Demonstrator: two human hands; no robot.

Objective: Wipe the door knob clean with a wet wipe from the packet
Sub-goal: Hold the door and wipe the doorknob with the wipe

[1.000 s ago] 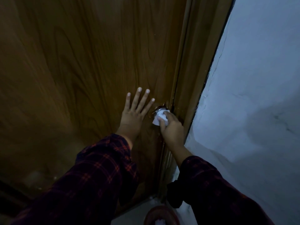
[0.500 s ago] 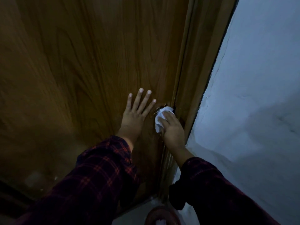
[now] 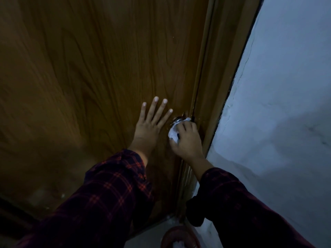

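A metal door knob sits near the right edge of a brown wooden door; only its top-left rim shows. My right hand grips a crumpled white wet wipe and holds it against the knob, fingers curled over it. My left hand lies flat on the door just left of the knob, fingers straight and spread. The wipe packet is out of view.
The wooden door frame runs along the door's right edge, with a pale plastered wall beyond it. On the floor below stands a round reddish bin with something white in it.
My right hand has turned the wipe around the knob, from over its top down to its left and lower side, so the knob's upper rim shows again. My left hand has stayed put.
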